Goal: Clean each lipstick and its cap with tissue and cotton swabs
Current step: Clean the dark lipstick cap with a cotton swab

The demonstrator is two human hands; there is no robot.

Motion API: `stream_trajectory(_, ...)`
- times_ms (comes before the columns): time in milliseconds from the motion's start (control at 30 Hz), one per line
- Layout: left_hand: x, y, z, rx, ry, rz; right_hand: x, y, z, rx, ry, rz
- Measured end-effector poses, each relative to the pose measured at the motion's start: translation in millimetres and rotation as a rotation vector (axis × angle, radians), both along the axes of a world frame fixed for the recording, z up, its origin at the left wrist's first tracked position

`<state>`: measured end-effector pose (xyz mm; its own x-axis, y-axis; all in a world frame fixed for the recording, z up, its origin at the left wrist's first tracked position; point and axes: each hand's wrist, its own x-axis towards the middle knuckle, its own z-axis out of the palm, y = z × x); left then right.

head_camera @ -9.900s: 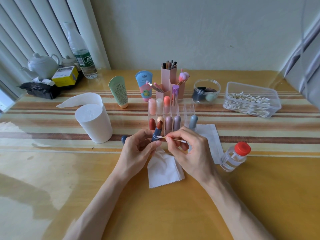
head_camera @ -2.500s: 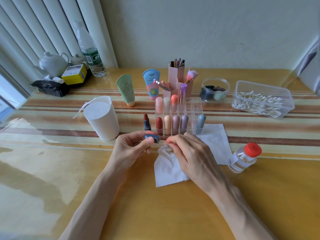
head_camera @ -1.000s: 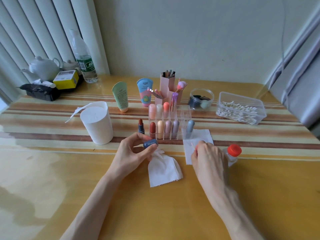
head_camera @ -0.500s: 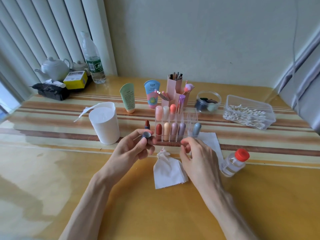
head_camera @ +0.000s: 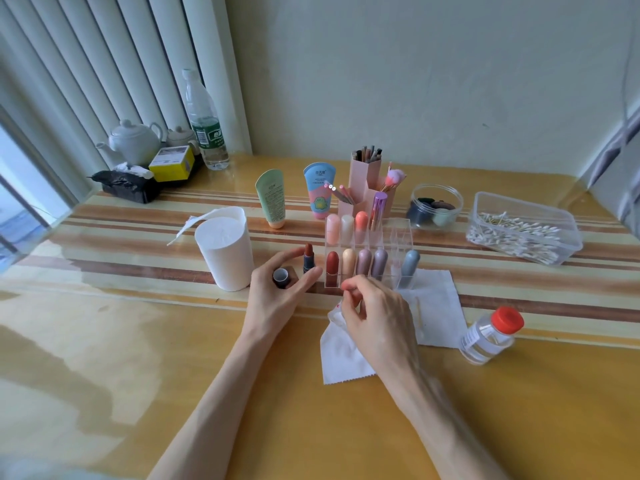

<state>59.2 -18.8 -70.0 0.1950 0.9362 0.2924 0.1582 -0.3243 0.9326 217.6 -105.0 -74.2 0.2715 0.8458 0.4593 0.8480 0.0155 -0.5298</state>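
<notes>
Left hand (head_camera: 277, 299): thumb and fingers clamped round the dark cap (head_camera: 281, 277), open mouth facing up, held just above the surface (head_camera: 156, 358).

Right hand (head_camera: 377, 317): fingers bent, tips together over the bunched top of the creased tissue (head_camera: 341, 362). Cannot tell whether they pinch the tissue or only hover at it.

The open lipstick (head_camera: 308, 258) stands upright on its base, bullet exposed. It sits just beyond the left fingers, between the tissue roll (head_camera: 225, 251) and the clear rack (head_camera: 398, 237), and is not in a hand.

One used cotton swab (head_camera: 418, 311) lies on the flat second tissue (head_camera: 438, 303), right of the right hand. The swab box (head_camera: 523, 230) is far right. The red-capped bottle (head_camera: 491, 337) is near right.

Progress (judgement): this piece is at the cap stage. The bullet looks set aside and the cap interior is presented for wiping. The cap is not yet refitted and the lipstick is not back in the rack. Eight capped lipsticks stand in the rack, and several cells are empty. Nothing shows which of the eight are already cleaned, so the share done is undetermined.
</notes>
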Motion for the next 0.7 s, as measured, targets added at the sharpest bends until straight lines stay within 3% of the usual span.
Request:
stream_trajectory(233,2.6,3.1,-0.4,0.033,0.023,0.079,1.2,1.7,-1.2,0.032,0.034,0.014)
stream_trajectory(333,0.6,0.1,3.4,-0.072,-0.169,0.008,-1.1,0.4,2.3,0.097,0.110,0.047)
stream_trajectory(467,-2.7,-3.1,4.7,-0.277,-0.437,-0.172,-3.7,-0.9,13.8,0.045,0.507,0.199)
stream_trajectory(567,-0.3,-6.1,4.9,-0.316,-0.501,-0.300,-4.3,-1.5,19.8,-0.093,0.815,0.337)
stream_trajectory(700,2.4,-11.8,7.3,-0.302,-0.509,-0.332,-5.9,-2.8,21.1,-0.089,0.991,0.388)
